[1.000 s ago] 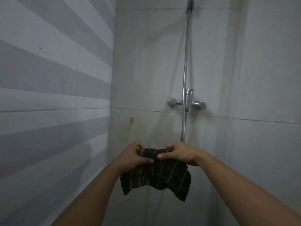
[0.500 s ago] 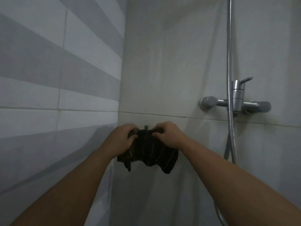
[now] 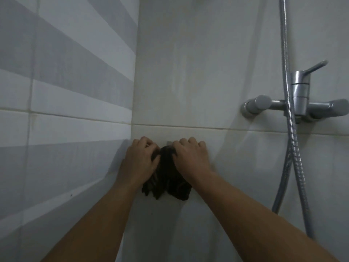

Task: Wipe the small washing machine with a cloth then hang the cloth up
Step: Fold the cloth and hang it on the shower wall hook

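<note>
A dark striped cloth (image 3: 167, 183) hangs bunched against the far tiled wall, near the corner. My left hand (image 3: 138, 160) grips its upper left part and my right hand (image 3: 190, 157) grips its upper right part, both pressed close to the wall. A small metal hook (image 3: 169, 142) shows just above the cloth between my hands; the cloth's top reaches up to it. The washing machine is not in view.
A chrome shower mixer tap (image 3: 300, 103) sticks out of the wall at the right, with a metal hose (image 3: 289, 129) running down past it and looping low. The striped tiled side wall (image 3: 66, 110) stands close on the left.
Both hands have carried the cloth up and forward to the wall hook. The view has moved closer to the wall, and the cloth is now bunched tighter between my hands.
</note>
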### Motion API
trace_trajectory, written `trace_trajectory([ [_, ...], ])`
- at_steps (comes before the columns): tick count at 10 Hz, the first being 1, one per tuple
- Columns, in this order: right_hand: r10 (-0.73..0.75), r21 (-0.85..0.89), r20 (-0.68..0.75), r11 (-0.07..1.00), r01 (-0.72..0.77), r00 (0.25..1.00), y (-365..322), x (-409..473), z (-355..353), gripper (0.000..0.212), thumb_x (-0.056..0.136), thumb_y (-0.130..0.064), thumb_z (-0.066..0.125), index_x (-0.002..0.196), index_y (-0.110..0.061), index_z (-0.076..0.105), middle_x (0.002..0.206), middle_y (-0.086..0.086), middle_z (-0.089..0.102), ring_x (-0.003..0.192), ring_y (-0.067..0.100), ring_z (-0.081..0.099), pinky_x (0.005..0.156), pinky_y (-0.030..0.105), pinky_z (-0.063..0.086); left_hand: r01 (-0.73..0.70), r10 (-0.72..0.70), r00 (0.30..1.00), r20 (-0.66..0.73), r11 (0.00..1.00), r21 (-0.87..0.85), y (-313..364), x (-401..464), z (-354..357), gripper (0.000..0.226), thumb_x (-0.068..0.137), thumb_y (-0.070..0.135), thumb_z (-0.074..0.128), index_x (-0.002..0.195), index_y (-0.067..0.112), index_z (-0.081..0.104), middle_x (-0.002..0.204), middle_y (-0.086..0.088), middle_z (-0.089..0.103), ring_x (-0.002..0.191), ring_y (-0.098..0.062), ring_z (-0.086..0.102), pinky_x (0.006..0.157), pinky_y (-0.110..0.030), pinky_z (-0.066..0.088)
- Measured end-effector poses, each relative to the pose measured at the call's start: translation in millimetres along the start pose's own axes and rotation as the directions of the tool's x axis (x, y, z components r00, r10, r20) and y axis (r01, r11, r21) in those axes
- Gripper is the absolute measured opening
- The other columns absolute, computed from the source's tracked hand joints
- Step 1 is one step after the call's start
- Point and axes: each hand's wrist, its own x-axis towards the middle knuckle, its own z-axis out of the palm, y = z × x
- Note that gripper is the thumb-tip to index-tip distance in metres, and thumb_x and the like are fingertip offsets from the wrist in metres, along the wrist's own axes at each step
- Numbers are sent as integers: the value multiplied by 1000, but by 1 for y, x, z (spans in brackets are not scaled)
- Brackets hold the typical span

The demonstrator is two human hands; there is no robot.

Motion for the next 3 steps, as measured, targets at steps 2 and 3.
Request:
trace_trajectory([
  [2,40,87,305,994,-70,951,-15,-30,-26,56,90,-27,48,146,-21,44,134,7,55,113,32,48,86,46,33,416,-345,909,233,736,-534,42,-35,-14,41,92,16,55,129,28,64,122,7,68,103,-10,64,88,-23,51],
  [3,76,232,326,960,-158,942,-12,-59,-65,67,95,-35,46,158,-26,25,154,2,39,131,29,39,100,48,34,421,-370,903,218,661,-621,69,-82,-46,52,94,12,57,139,37,49,127,21,55,109,8,54,94,-15,41],
])
